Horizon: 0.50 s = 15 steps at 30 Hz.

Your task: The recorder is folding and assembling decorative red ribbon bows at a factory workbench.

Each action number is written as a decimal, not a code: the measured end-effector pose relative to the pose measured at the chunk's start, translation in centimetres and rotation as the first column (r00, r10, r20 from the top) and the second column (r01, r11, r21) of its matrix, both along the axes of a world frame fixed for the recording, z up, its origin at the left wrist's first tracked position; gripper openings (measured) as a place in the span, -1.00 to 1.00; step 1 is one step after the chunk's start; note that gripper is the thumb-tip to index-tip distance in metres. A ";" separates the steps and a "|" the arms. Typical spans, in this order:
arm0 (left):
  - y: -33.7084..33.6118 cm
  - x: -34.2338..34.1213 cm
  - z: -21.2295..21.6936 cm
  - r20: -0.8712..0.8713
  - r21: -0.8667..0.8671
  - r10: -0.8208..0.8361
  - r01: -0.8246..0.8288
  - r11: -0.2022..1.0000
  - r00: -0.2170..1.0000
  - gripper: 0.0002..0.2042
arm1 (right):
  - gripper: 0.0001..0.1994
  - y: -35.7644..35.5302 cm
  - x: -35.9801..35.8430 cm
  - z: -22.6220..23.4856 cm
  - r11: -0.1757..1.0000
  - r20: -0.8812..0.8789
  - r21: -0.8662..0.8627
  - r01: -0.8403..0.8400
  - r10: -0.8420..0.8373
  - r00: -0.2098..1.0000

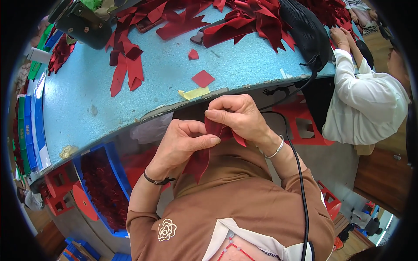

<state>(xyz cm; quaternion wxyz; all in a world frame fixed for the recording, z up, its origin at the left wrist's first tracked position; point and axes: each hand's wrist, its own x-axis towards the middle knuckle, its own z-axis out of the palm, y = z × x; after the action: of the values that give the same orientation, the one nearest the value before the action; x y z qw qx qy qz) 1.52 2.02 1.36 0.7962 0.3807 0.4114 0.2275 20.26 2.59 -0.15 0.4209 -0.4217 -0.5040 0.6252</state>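
Just off the table's front edge, my two hands pinch a dark red satin ribbon. My left hand grips it with thumb and fingers, and one notched tail hangs below. On the right, my right hand pinches a raised fold of the same ribbon between thumb and fingers, with another end showing beneath. The fingers partly hide the middle of the ribbon. Beyond my hands, a red diamond-shaped scrap and a smaller red scrap lie on the light blue table. Yellow tape sticks to its edge.
Red ribbons are heaped at the back, and a ribbon bow lies left. A dark container and a black mesh bag stand there. Below left, a blue crate holds dark red ribbons. A person in white works at right.
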 end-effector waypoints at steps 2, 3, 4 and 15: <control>0.0 0.2 -0.3 0.005 0.002 0.014 -0.014 1.000 1.000 -0.92 | -0.89 0.3 0.0 -0.4 0.998 -0.064 -0.064 0.013 -0.018 0.998; 0.1 0.2 -0.4 0.014 0.003 0.030 -0.030 1.000 0.999 -0.92 | -0.86 0.7 0.0 -0.6 0.991 -0.060 -0.127 -0.039 0.031 0.998; 0.2 0.2 -0.6 0.012 0.008 0.027 -0.027 1.000 1.000 -0.92 | -0.83 1.1 0.2 -0.7 0.978 -0.059 -0.188 -0.090 0.080 0.995; 0.1 1.7 1.5 -0.086 0.090 0.042 -0.034 0.995 0.995 -0.91 | -0.88 1.5 3.0 2.4 0.969 0.148 0.113 -0.221 0.204 0.968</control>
<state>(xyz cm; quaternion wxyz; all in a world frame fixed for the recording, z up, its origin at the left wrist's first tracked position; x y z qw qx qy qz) 3.26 2.15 2.87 0.7554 0.4173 0.4427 0.2435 23.26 4.06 2.23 0.3426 -0.3785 -0.6129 0.6031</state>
